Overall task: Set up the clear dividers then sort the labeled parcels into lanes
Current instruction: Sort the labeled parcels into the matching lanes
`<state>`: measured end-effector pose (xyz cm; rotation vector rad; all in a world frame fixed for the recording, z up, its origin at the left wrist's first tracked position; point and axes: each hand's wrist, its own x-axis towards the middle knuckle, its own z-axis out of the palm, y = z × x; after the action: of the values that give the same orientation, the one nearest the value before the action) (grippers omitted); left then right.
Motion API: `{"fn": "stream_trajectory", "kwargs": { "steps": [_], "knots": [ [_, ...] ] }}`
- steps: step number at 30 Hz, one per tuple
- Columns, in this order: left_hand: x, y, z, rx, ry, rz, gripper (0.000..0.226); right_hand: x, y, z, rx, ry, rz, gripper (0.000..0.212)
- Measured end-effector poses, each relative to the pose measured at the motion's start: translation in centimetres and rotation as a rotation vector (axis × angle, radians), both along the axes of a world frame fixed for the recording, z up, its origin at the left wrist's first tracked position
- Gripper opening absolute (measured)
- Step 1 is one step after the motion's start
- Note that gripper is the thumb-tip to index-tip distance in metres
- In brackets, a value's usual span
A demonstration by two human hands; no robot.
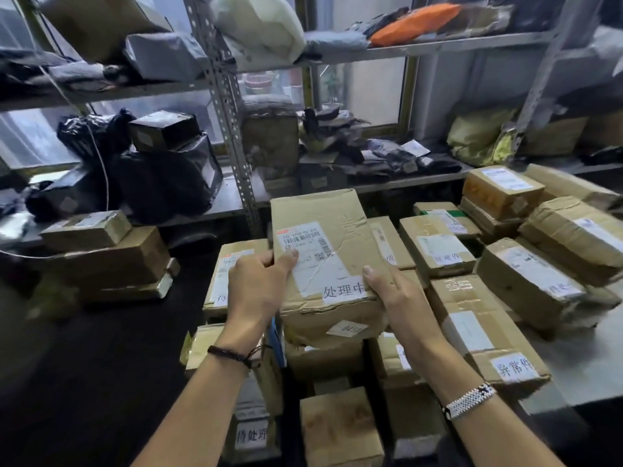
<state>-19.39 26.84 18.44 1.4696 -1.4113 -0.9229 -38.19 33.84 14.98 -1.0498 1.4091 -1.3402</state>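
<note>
Parcels, brown cardboard boxes with white labels, lie packed below and to both sides of the person's hands. Beyond the hands stands a metal rack loaded with dark bags and more boxes. One box is held up between the hands, above the others. The left hand grips its left edge, thumb on the shipping label. The right hand holds the near right corner, thumb on top, beside a handwritten tag. A metal watch is on the right wrist, a dark cord bracelet on the left.
</note>
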Motion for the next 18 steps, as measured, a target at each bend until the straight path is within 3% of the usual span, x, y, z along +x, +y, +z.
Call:
{"fn": "stream_trajectory", "kwargs": {
  "steps": [3, 13, 18],
  "knots": [
    [0.8, 1.2, -1.2, -0.041, -0.136, 0.009, 0.033, 1.0, 2.3, -0.9, 0.02, 0.022, -0.045, 0.026],
    [1.8, 3.9, -3.3, -0.143, -0.413, -0.09, 0.024, 2.4, 5.2, -2.8, 0.119, 0.009, -0.073, 0.028],
    [2.2, 3.4, -3.5, -0.169, -0.492, -0.04, 0.023, 2.7, 4.5, -2.5, 0.128, 0.031, -0.023, 0.041]
  ]
}}
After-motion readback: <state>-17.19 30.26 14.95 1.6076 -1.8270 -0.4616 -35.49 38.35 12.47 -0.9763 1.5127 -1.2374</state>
